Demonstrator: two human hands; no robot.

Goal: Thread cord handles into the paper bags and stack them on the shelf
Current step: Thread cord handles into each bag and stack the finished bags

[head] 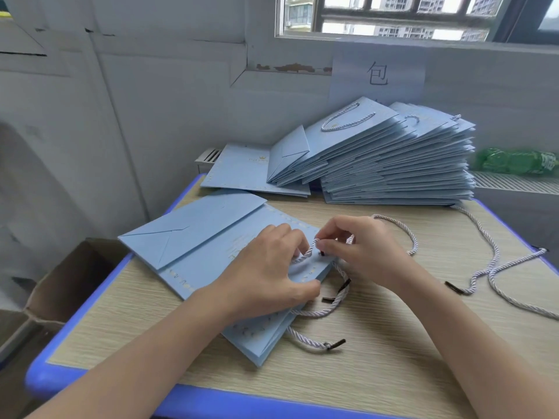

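Threading now: right hand (361,252) fingers pinch the cord (305,255) just above the flat paper bag (193,249) on the worktop (393,343). Left hand (266,267) grips the bag's top edge. Cord runs left-right; right hand nearer.

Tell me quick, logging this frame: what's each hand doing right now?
Left hand: rests on the flat paper bag, fingers curled at the cord.
Right hand: pinches the same cord.
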